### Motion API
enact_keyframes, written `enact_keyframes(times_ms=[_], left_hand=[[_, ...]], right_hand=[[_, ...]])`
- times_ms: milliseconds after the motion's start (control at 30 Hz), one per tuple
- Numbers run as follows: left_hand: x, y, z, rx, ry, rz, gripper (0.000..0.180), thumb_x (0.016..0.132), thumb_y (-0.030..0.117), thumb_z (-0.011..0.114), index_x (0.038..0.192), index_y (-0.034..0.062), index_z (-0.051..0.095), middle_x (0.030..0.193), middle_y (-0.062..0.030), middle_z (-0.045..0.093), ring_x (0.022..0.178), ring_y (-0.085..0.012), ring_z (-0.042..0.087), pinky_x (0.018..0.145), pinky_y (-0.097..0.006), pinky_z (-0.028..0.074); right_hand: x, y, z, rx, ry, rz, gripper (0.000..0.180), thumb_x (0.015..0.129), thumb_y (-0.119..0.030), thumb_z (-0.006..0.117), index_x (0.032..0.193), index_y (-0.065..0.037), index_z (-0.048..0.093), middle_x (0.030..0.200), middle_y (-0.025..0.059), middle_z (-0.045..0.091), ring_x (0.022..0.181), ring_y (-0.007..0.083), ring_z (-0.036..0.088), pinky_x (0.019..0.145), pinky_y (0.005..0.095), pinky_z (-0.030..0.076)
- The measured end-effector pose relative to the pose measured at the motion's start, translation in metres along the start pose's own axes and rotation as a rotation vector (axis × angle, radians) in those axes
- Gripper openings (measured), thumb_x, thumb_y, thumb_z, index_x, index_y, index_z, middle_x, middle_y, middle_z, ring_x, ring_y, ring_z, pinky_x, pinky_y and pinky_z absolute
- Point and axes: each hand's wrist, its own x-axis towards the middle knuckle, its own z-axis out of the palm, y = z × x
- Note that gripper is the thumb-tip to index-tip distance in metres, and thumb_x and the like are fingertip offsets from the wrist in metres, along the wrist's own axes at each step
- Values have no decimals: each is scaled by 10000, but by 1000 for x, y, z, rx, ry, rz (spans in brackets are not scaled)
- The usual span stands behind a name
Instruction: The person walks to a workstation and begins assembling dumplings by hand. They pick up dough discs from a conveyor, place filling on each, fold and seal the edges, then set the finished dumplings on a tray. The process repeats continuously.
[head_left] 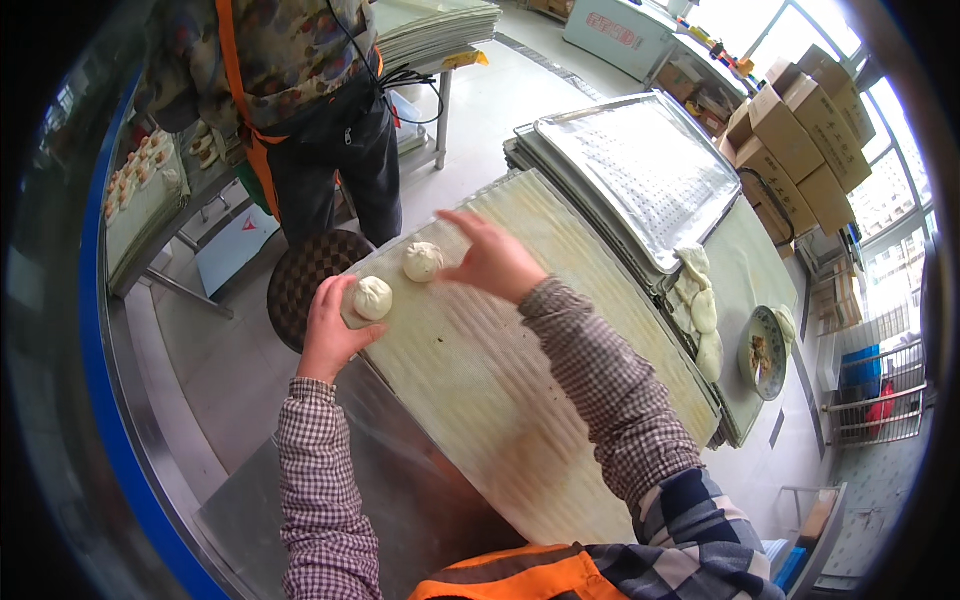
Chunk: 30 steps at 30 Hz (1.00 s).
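Note:
Two round white pleated buns [372, 298] sit near the far left corner of a pale cloth-covered board [500, 400]. My left hand [328, 330] cups the nearer left bun, its thumb along the near side and its fingers along the left. Just beyond and to the right is the other bun [423, 263]. Beside that bun my right hand [492, 262] hovers with fingers apart and a little blurred, nothing visible in it. Checked sleeves cover both forearms.
At right, perforated metal trays [640, 170] are stacked beside dough pieces [705, 315] and a bowl of filling [762, 355]. A person [290, 90] stands ahead, by a round woven-top stool [315, 285]. Cardboard boxes [800, 150] are piled at far right.

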Motion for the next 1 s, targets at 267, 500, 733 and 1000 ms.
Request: enact_keyframes(times_ms=[267,500,733,1000], left_hand=[[0,-9,8,137,35,-4,780,607,262,868,1267,70,499,1227,-151,474,1108,-327,528,962,-406,441],[-13,-16,7,103,215,126,802,551,371,866,1203,66,512,1146,-145,505,1073,-330,529,924,-416,441],[-116,-47,-47,-139,295,29,757,710,274,810,1321,12,447,1348,-202,460,1260,-321,455,1051,-370,381],[-391,-93,-140,-198,402,-521,320,811,172,706,1067,7,611,990,-144,673,902,-276,658,761,-351,532]], right_hand=[[-7,93,-28,-517,-24,477,630,935,-536,409,1460,-191,360,1544,102,262,1453,269,152,1156,535,59],[-7,107,-20,-586,11,415,577,937,-452,453,1440,-178,385,1511,135,319,1426,313,222,1153,495,150],[-4,99,-65,-350,384,206,392,924,-247,591,1245,-24,559,1310,180,540,1199,322,527,1020,372,399],[-55,-165,4,-7,260,-112,345,805,77,605,1132,-34,603,1111,102,642,953,195,643,779,276,526]])
